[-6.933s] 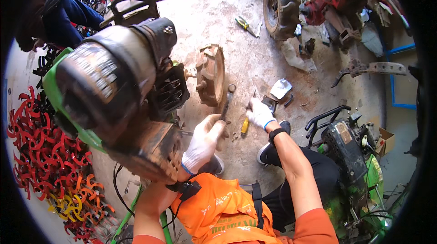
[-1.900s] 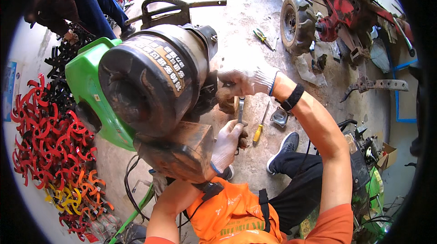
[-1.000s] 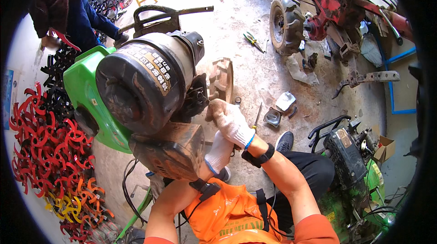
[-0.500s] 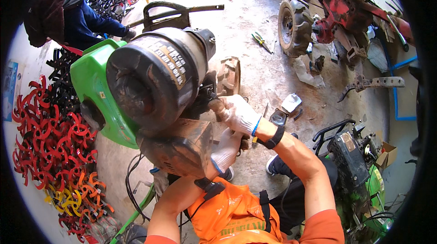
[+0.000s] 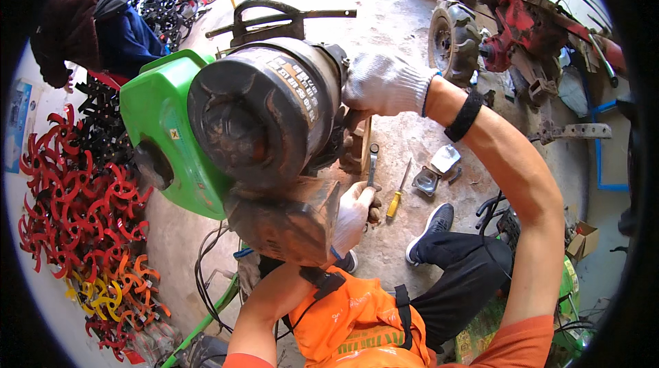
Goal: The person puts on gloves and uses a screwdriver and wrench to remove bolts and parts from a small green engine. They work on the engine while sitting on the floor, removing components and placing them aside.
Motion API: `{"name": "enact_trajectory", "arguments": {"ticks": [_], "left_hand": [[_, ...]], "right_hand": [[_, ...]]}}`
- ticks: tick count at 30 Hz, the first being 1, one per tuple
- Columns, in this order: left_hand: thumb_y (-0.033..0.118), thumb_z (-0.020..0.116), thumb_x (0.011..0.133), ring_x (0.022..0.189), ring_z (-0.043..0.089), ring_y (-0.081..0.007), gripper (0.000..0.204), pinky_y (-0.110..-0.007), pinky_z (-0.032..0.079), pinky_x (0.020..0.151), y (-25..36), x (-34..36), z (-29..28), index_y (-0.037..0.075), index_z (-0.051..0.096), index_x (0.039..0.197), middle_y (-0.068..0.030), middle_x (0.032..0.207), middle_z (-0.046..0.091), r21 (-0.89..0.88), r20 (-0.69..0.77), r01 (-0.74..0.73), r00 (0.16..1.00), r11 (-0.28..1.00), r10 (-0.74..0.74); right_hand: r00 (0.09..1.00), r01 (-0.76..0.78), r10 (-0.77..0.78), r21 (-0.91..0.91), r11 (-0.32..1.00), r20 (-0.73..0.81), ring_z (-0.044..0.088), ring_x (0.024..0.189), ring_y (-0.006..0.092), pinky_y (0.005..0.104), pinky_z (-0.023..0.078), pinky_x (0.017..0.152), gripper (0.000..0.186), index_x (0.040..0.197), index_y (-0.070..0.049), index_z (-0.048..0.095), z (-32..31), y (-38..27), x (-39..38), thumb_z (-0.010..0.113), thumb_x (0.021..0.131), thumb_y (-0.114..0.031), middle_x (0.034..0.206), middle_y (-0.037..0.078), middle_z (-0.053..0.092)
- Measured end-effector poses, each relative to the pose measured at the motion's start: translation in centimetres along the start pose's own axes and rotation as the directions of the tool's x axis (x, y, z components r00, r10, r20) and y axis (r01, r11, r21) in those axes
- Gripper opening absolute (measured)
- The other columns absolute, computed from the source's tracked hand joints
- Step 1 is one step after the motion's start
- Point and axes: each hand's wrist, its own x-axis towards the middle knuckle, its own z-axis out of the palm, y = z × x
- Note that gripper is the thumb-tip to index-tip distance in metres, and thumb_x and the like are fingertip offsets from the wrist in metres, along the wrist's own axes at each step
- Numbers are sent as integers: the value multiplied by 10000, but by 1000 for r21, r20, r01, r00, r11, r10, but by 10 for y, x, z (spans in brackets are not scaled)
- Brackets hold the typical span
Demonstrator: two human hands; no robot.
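Note:
In the head view a small engine machine with a black cylindrical housing (image 5: 237,124), a green tank (image 5: 171,107) and a rusty box-shaped cover (image 5: 278,220) stands in front of me. My gloved left hand (image 5: 353,217) is closed round a metal wrench (image 5: 373,162) held upright beside the cover. My gloved right hand (image 5: 384,86) is raised at the housing's upper right side, its fingers curled against the engine; what they grip is hidden. Below it are a tyre (image 5: 355,150), partly covered, a yellow-handled screwdriver (image 5: 396,200) and a metal part (image 5: 425,181) on the floor.
A bent-over person (image 5: 75,18) works at the upper left beside heaped tiller blades (image 5: 82,210). A red machine (image 5: 515,25) with a tyre (image 5: 446,45) is at the upper right, green machinery (image 5: 570,279) at the lower right. My shoe (image 5: 432,227) is on the floor below the tools.
My right hand has moved up and right from beside my left hand to the housing's upper side. The wrench in my left hand shows again. The other person has bent lower.

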Motion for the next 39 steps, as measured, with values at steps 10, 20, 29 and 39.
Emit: {"name": "enact_trajectory", "arguments": {"ticks": [10,20,29,39], "left_hand": [[202,553,1146,659,638,-101,248,-249,502,600,-3,-2,2,58,679,1305,-16,925,691,-13,48,-7,999,1000,7],[186,566,1156,573,593,-131,180,-298,456,509,-6,1,17,35,660,1129,-40,782,660,49,3,27,1000,998,-27],[135,558,1117,630,618,-122,176,-282,449,531,7,-9,18,30,687,1172,-39,850,692,26,-66,74,995,997,-72],[110,609,1092,1456,545,-277,384,-391,478,1182,-61,27,-18,-16,635,1453,-186,1439,643,217,277,-578,809,786,519]], "right_hand": [[887,-461,386,517,721,253,741,905,373,451,597,839,355,1136,-75,776,-32,-21,-31,781,1018,-410,991,191,769],[635,-458,753,869,186,174,794,890,340,424,608,793,386,1144,-41,740,77,-164,-60,568,1129,-386,945,175,773],[461,-366,872,930,18,165,774,856,261,384,606,816,433,1118,-39,725,77,-190,-45,577,1133,-445,893,142,763],[139,-275,989,962,-3,42,740,885,166,338,617,826,417,1204,6,657,50,-189,16,897,929,-195,998,106,774]]}}
